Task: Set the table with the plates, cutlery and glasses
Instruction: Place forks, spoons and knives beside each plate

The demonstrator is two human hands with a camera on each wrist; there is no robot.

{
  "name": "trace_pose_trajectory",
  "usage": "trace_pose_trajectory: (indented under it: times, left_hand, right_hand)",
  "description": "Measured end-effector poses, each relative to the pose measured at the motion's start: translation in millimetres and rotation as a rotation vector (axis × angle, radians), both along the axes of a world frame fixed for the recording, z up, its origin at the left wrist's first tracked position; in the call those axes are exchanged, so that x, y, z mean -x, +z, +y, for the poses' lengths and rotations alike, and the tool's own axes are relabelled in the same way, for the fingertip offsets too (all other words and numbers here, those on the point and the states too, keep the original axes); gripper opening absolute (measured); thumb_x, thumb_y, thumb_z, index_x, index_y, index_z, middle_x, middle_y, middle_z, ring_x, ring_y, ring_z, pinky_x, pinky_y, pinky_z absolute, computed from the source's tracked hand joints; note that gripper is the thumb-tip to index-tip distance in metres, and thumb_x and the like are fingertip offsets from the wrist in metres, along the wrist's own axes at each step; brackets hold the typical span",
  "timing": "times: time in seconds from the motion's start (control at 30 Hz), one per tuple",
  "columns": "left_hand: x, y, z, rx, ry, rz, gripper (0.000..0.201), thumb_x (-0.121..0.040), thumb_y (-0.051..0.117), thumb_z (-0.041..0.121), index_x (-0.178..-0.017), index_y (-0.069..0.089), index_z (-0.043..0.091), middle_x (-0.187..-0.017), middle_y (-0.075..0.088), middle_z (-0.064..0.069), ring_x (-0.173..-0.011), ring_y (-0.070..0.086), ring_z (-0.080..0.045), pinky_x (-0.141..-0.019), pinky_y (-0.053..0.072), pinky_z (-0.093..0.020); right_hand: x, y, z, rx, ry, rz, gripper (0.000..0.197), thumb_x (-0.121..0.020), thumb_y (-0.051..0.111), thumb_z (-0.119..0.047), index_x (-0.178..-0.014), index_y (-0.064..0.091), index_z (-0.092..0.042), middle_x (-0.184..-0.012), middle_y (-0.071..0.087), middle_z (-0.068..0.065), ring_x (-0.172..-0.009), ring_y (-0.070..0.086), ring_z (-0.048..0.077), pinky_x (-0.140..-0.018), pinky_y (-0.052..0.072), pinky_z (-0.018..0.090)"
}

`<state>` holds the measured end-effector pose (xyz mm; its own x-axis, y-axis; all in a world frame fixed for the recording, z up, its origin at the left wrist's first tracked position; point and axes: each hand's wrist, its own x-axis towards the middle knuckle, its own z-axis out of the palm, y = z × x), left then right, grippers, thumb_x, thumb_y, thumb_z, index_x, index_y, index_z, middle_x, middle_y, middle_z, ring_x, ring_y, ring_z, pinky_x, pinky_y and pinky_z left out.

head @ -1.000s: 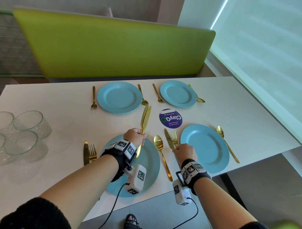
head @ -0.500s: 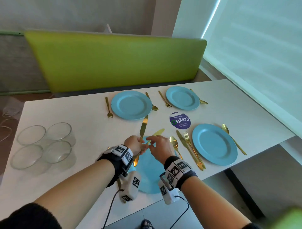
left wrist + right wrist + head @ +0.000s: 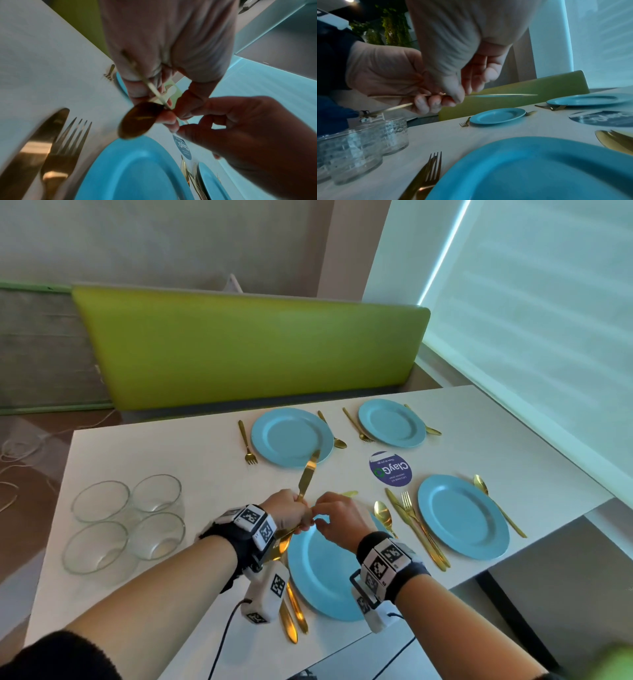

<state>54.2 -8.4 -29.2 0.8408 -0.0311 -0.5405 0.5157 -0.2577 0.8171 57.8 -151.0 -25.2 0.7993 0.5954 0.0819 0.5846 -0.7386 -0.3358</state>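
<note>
My left hand [image 3: 297, 517] grips a gold knife [image 3: 307, 475] whose blade points up and away, above the near left blue plate [image 3: 325, 577]. My right hand [image 3: 322, 513] meets it and pinches a second gold knife [image 3: 349, 494], whose tip pokes out to the right. In the right wrist view that blade [image 3: 501, 95] lies level between thumb and fingers, and both handles run back into the left hand [image 3: 385, 75]. The left wrist view shows a rounded handle end [image 3: 139, 119] just below the left hand's fingers. Several glasses [image 3: 126, 518] stand at the table's left.
A knife and fork [image 3: 291, 611] lie left of the near plate, a spoon [image 3: 383, 515] to its right. The near right plate [image 3: 462, 515] and two far plates [image 3: 291, 436] [image 3: 390, 422] have cutlery beside them. A round sticker [image 3: 390, 469] is mid-table; a green bench back [image 3: 246, 347] stands behind.
My right hand left the cutlery by the near right plate and came over to my left hand. It took hold of one of the two knives, which have splayed apart.
</note>
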Motion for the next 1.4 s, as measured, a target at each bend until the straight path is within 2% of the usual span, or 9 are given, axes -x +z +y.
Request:
trace_pose_trajectory:
  times: [0.1, 0.2, 0.33, 0.47, 0.7, 0.83, 0.9, 1.0, 1.4]
  left_hand:
    - [-7.7, 5.8, 3.0, -0.016, -0.020, -0.008, 0.010, -0.078, 0.053, 0.003, -0.071, 0.055, 0.010, -0.080, 0.065, -0.015, -0.073, 0.059, -0.026, -0.064, 0.046, -0.029]
    - [-22.9, 8.8, 7.0, 0.006, -0.004, -0.004, 0.003, -0.079, 0.053, 0.007, -0.080, 0.054, 0.010, -0.079, 0.065, -0.010, -0.068, 0.062, -0.021, -0.062, 0.048, -0.028]
    - [-54.2, 13.6, 11.6, 0.110, 0.133, 0.000, 0.010, -0.087, 0.046, 0.005, -0.097, 0.046, 0.002, -0.080, 0.061, -0.010, -0.059, 0.059, -0.021, -0.051, 0.044, -0.024]
    - [-93.7, 12.8, 25.5, 0.033, 0.323, -0.031, 0.023, -0.094, 0.035, 0.009, -0.110, 0.047, -0.001, -0.074, 0.058, -0.008, -0.054, 0.055, -0.020, -0.047, 0.041, -0.024]
    - [-138.6, 0.5, 50.3, -0.067, 0.506, -0.017, 0.032, -0.092, 0.034, 0.009, -0.118, 0.046, -0.004, -0.072, 0.059, -0.008, -0.054, 0.053, -0.019, -0.045, 0.038, -0.025]
    - [-147.3, -9.9, 51.2, -0.115, 0.491, 0.007, 0.025, -0.094, 0.035, 0.009, -0.113, 0.049, 0.000, -0.071, 0.058, -0.004, -0.050, 0.051, -0.015, -0.038, 0.037, -0.019]
    - [-150.7, -15.3, 52.8, -0.139, 0.479, 0.009, 0.023, -0.094, 0.036, 0.011, -0.110, 0.050, 0.003, -0.071, 0.059, -0.002, -0.052, 0.052, -0.015, -0.039, 0.038, -0.018]
    - [-158.4, -23.5, 56.5, -0.127, 0.507, 0.020, 0.019, -0.094, 0.040, 0.013, -0.104, 0.052, 0.002, -0.071, 0.060, -0.003, -0.053, 0.053, -0.016, -0.045, 0.040, -0.022]
    - [-183.2, -30.3, 66.4, -0.024, 0.607, 0.028, 0.018, -0.095, 0.045, 0.015, -0.078, 0.049, 0.012, -0.076, 0.061, -0.005, -0.058, 0.055, -0.016, -0.049, 0.041, -0.022]
  right_hand:
    - [-16.0, 13.4, 4.9, 0.072, 0.069, -0.020, 0.016, -0.077, 0.066, -0.008, -0.088, 0.076, -0.012, -0.091, 0.071, 0.006, -0.083, 0.066, 0.025, -0.066, 0.044, 0.025]
    - [-39.0, 20.6, 9.1, 0.155, 0.100, 0.027, 0.022, -0.085, 0.059, -0.014, -0.101, 0.074, -0.016, -0.102, 0.069, 0.004, -0.099, 0.061, 0.023, -0.075, 0.045, 0.029]
    - [-79.8, 24.4, 8.6, 0.181, 0.102, 0.024, 0.021, -0.088, 0.059, -0.022, -0.103, 0.074, -0.021, -0.104, 0.067, 0.002, -0.104, 0.058, 0.021, -0.076, 0.043, 0.027]
    - [-137.8, 26.1, -6.1, 0.282, -0.058, 0.071, 0.022, -0.090, 0.056, -0.027, -0.105, 0.072, -0.024, -0.110, 0.065, -0.002, -0.109, 0.055, 0.018, -0.085, 0.048, 0.031]
    - [-251.5, 2.5, -35.8, 0.396, -0.401, 0.236, 0.028, -0.085, 0.063, -0.032, -0.106, 0.071, -0.016, -0.102, 0.068, 0.004, -0.097, 0.062, 0.024, -0.083, 0.053, 0.031]
    - [-296.0, -22.9, -37.2, 0.415, -0.555, 0.295, 0.032, -0.084, 0.064, -0.028, -0.106, 0.065, -0.004, -0.068, 0.050, 0.001, -0.079, 0.054, 0.021, -0.058, 0.042, 0.024]
    - [-312.1, -34.8, -34.2, 0.405, -0.590, 0.327, 0.028, -0.085, 0.064, -0.023, -0.104, 0.064, -0.003, -0.086, 0.065, 0.005, -0.090, 0.063, 0.025, -0.063, 0.043, 0.025]
    - [-329.6, -48.2, -25.8, 0.343, -0.645, 0.373, 0.025, -0.085, 0.064, -0.018, -0.104, 0.064, -0.002, -0.109, 0.068, 0.013, -0.103, 0.064, 0.028, -0.076, 0.049, 0.026]
    - [-364.6, -77.8, -11.7, 0.218, -0.731, 0.417, 0.021, -0.085, 0.060, -0.014, -0.101, 0.066, -0.001, -0.106, 0.068, 0.016, -0.098, 0.066, 0.032, -0.083, 0.056, 0.037]
